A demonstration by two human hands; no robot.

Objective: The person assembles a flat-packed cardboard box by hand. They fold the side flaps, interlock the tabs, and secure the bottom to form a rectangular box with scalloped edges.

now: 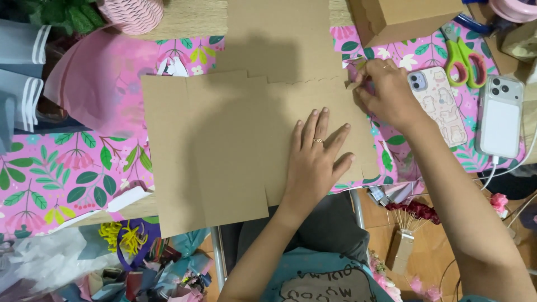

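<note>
Cardboard (224, 151): lies flat on the bench (190, 19).
Left hand (316, 159): grip wide, pressing flat on cardboard.
Right hand (386, 92): grip pinches cardboard's edge.

The light is bright and comes from above, and it puts a soft wide shadow on the cardboard sheet (235, 145). The picture is sharp, without glare.
</note>
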